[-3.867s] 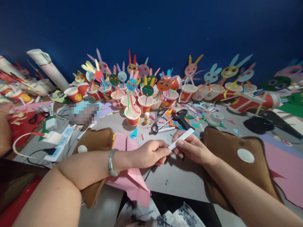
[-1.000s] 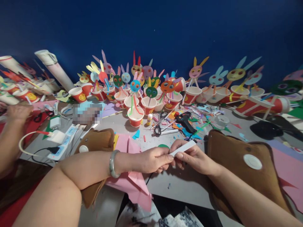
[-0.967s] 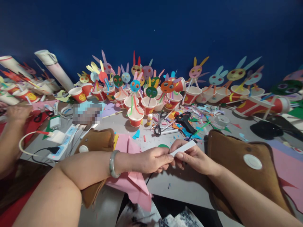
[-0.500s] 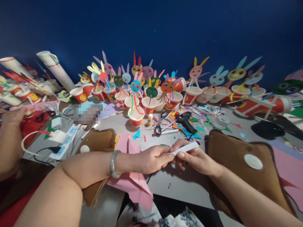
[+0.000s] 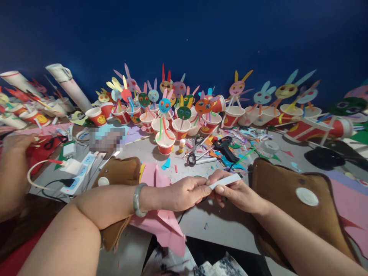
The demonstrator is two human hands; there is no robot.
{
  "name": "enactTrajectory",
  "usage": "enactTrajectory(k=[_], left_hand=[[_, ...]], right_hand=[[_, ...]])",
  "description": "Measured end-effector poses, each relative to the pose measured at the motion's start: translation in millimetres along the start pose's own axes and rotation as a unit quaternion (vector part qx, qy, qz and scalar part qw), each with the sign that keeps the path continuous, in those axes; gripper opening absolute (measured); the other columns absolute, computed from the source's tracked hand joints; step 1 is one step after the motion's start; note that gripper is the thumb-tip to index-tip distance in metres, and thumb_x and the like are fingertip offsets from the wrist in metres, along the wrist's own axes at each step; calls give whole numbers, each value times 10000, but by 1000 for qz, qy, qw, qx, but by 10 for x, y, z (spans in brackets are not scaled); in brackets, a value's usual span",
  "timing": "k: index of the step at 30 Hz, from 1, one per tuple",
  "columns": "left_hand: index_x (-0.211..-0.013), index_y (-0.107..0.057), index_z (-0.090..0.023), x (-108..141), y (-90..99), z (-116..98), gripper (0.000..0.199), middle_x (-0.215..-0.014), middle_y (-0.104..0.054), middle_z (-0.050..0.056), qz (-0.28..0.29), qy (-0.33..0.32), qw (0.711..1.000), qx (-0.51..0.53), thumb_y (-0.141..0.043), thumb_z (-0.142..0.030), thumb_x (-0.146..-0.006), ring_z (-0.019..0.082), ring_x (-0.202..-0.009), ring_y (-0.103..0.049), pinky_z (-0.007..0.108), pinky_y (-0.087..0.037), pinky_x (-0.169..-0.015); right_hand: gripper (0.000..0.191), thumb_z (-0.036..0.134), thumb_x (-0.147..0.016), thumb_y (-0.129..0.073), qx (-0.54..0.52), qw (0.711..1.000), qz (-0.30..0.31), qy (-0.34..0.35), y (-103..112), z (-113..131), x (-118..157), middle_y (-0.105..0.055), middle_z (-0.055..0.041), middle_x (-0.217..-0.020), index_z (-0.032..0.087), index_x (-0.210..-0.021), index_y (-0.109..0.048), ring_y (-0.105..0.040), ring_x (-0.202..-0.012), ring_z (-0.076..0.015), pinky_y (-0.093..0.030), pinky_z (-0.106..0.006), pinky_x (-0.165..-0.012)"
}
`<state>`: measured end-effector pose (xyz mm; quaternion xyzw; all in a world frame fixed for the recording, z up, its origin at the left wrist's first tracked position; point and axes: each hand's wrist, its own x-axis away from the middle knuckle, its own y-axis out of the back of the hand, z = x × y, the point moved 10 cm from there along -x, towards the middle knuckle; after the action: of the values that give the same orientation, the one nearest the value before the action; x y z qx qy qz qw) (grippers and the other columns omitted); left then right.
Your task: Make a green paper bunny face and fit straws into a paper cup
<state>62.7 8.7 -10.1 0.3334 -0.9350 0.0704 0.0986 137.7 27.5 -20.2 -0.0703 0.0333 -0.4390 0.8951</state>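
Note:
A white strip slants between my two hands above the front part of the grey table. My left hand, with a bangle at the wrist, pinches its lower left end between thumb and fingers. Thumb and fingers of my right hand close round the middle of the strip, and its far end sticks out past them. The two hands touch. Something dark shows under the right hand, too hidden to name. Pink paper lies beneath my left forearm.
Paper cups with rabbit figures line the back. Scissors, a glue gun and paper scraps lie before them. Brown cushions flank my hands. At left are a power strip and another person's hand.
My hands and the strip have hardly moved. At the left, the other person's hand has shifted slightly.

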Motion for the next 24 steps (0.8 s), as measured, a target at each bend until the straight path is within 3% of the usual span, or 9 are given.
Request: enactTrajectory(k=[8,13,19,24], left_hand=[[-879,-527,-153,7,5,-29,313,-655,-413,-59,-8,-8,1000,-3,-445,-439,-978,73,-590,-360,242,-299,-562],[-865,-497,-170,-9,-10,20,374,-626,-395,-76,4,0,1000,8,-452,-528,-961,60,-542,-342,237,-284,-525],[-822,-417,-207,-136,-4,183,459,-583,-340,-108,-1,-6,996,92,-500,-654,-885,49,-483,-313,219,-238,-472],[-839,-470,-183,-122,-32,174,422,-570,-382,-96,18,2,996,90,-471,-597,-922,50,-483,-326,219,-266,-480]], right_hand=[[329,478,-878,-709,-7,1000,1,-2,-1,-4,5,-584,27,-637,183,-957,-586,-544,-499,-89,-445,-196,-447],[325,474,-884,-703,-4,1000,-7,-1,29,-20,-6,-593,21,-648,176,-955,-596,-553,-495,-90,-436,-196,-440],[350,497,-887,-690,3,998,-56,11,142,-50,-32,-578,33,-610,176,-996,-600,-504,-455,-86,-396,-194,-401],[378,526,-904,-653,22,998,-67,0,200,-108,-12,-595,16,-580,161,-984,-596,-490,-438,-86,-369,-194,-398]])
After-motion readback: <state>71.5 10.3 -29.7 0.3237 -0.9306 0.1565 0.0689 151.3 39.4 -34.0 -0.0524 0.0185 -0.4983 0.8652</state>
